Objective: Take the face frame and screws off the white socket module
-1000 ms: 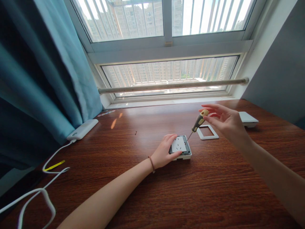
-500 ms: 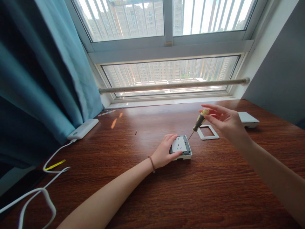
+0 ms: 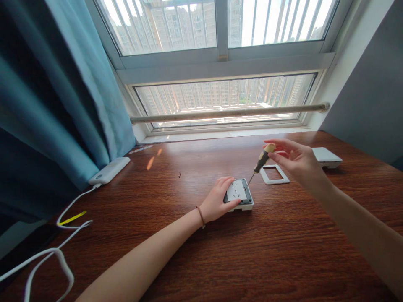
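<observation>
A wall socket module (image 3: pixel 239 193), white face on a grey body, lies flat on the wooden desk (image 3: pixel 252 251). My left hand (image 3: pixel 217 201) clasps its left side, thumb on the near edge and fingers on the far edge. My right hand (image 3: pixel 296 161) pinches the yellow top of a small screwdriver (image 3: pixel 260 163) with a black and yellow handle. The screwdriver leans to the right and its tip rests at the socket's far right corner.
A white square frame (image 3: pixel 274 174) lies just right of the socket, with a white box (image 3: pixel 325 157) behind it. A tiny dark screw (image 3: pixel 179 175) sits on the desk. At left are a white power bank (image 3: pixel 108 170), white cables (image 3: pixel 59 235) and a teal curtain (image 3: pixel 56 96).
The screwdriver's handle has shifted very slightly in my right fingers. My left hand and the socket have stayed where they were.
</observation>
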Demonstrator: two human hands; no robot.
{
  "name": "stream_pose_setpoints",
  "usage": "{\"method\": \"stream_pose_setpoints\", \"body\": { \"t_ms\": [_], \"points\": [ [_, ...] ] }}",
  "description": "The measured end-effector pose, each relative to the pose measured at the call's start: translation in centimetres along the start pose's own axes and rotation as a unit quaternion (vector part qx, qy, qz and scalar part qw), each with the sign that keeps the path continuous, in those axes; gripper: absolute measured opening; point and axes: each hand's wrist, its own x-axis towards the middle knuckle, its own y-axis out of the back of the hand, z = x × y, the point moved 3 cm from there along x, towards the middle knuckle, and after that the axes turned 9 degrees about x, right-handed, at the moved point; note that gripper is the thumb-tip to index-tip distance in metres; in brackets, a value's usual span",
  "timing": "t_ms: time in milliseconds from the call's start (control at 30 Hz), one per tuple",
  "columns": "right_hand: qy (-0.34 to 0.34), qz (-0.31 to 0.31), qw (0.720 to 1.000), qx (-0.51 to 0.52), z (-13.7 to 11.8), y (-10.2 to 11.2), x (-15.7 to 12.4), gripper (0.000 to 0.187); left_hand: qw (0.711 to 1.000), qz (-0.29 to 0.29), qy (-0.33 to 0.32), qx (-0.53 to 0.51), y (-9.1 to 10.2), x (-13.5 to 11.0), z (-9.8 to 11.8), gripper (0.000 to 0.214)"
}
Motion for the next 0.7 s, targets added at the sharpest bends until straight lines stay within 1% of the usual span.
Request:
{"method": "stream_pose_setpoints", "body": {
  "t_ms": [100, 167, 300, 400, 467, 533, 633, 700],
  "points": [
    [-0.023, -0.032, 0.998, 0.056, -0.56, -0.21, -0.08, 0.03, 1.0, 0.001, 0.0, 0.0, -0.01, 0.0, -0.01, 0.058],
    [-0.027, -0.031, 0.998, 0.055, -0.83, -0.28, -0.16, 0.027, 1.0, 0.002, 0.0, 0.0, -0.03, 0.01, -0.01, 0.058],
    [-0.006, 0.015, 1.0, 0.002, -0.54, -0.03, -0.11, 0.024, 1.0, 0.002, 0.0, 0.002, -0.06, 0.02, -0.02, 0.058],
    [-0.012, 0.036, 0.999, -0.019, 0.0, 0.32, 0.06, 0.029, 1.0, 0.0, -0.003, 0.007, -0.03, 0.01, -0.04, 0.058],
    [-0.028, 0.026, 0.999, 0.003, 0.03, 0.37, 0.12, 0.035, 1.0, -0.001, -0.004, 0.01, 0.01, 0.01, -0.05, 0.058],
    [-0.037, 0.003, 0.999, 0.036, -0.3, 0.23, 0.08, 0.037, 1.0, -0.001, -0.004, 0.011, 0.04, 0.02, -0.04, 0.057],
    [-0.037, -0.024, 0.998, 0.051, -0.82, -0.09, -0.11, 0.032, 1.0, -0.001, -0.003, 0.009, 0.04, 0.04, 0.0, 0.057],
    [-0.027, -0.021, 0.999, 0.033, -0.78, -0.17, -0.18, 0.029, 1.0, 0.0, -0.001, 0.007, 0.01, 0.05, 0.02, 0.058]
  ]
}}
